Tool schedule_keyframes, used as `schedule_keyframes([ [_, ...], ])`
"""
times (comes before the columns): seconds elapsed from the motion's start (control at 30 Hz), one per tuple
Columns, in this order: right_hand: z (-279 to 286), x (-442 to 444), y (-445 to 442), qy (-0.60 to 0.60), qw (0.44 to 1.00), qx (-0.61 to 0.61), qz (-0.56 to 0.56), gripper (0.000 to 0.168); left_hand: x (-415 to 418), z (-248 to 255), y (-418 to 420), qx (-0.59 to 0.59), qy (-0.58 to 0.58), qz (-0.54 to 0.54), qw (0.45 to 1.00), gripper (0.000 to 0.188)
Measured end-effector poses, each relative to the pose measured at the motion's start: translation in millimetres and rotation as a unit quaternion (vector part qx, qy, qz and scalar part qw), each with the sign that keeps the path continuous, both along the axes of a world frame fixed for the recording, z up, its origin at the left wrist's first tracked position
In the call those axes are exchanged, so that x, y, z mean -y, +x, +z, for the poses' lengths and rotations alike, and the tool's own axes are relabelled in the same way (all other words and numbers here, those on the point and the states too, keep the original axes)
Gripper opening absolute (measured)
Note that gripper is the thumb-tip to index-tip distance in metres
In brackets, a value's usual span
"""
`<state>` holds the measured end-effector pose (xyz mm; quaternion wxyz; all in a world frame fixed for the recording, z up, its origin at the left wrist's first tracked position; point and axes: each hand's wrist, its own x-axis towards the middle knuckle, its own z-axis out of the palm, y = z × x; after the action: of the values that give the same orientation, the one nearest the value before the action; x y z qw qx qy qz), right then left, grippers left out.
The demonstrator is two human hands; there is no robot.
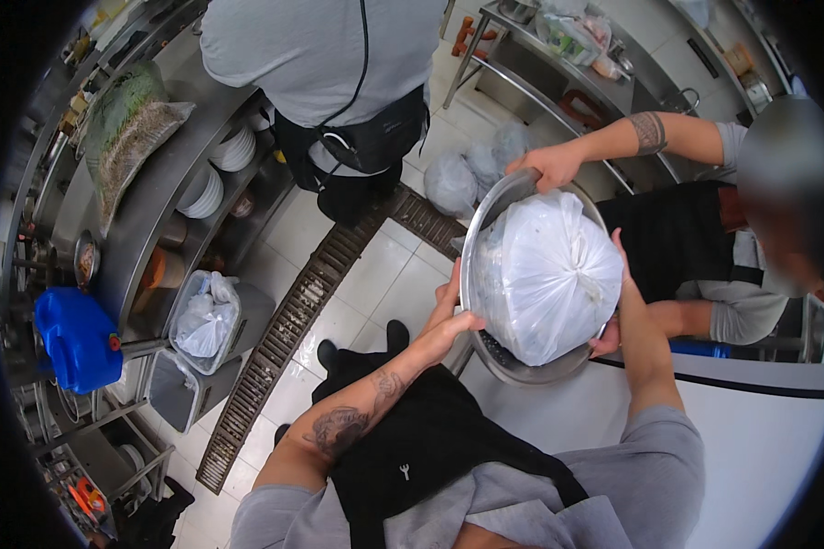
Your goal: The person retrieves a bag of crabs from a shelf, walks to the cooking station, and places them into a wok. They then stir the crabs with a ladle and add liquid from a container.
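A large round metal bowl (pixel 476 226) is held up in front of me, tilted. In it sits a big, full white plastic bag (pixel 549 274), its top twisted closed. My left hand (pixel 450 319) grips the bowl's left rim, thumb over the edge. On the opposite side, my right hand (pixel 623 264) lies along the bowl's edge against the bag; its fingers are partly hidden. A co-worker at the right also holds the bowl, with one hand (pixel 556 165) on the upper rim and the other hand (pixel 608 336) at the lower right.
Another person (pixel 323 62) stands ahead, back turned. Floor drain grates (pixel 295 322) cross the tiles. Several plastic bags (pixel 451 184) lie on the floor beyond the bowl. A steel counter (pixel 158 185) with stacked plates, a blue jerrycan (pixel 79 340) and grey bins (pixel 247 316) line the left. A white surface (pixel 741 453) is at right.
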<state>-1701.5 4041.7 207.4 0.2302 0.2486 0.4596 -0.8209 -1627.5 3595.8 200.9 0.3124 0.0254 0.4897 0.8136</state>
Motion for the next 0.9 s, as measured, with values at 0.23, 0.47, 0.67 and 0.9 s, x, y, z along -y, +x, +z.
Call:
schedule_keyframes([
  [0.23,-17,5,8,-0.018,0.999,-0.012,-0.034,0.097,-5,-28,0,0.055,0.067,0.027,0.996,0.088],
  [0.47,25,17,26,-0.03,0.995,-0.036,-0.089,0.094,-9,-13,-10,0.132,0.064,0.012,0.989,0.084],
  [0.67,38,24,46,0.096,0.987,-0.034,-0.123,0.086,-19,-45,-3,0.146,0.028,-0.004,0.989,0.097],
  [0.9,45,48,38,0.159,0.986,-0.036,-0.039,0.085,7,32,15,0.019,-0.141,0.029,0.989,0.115],
])
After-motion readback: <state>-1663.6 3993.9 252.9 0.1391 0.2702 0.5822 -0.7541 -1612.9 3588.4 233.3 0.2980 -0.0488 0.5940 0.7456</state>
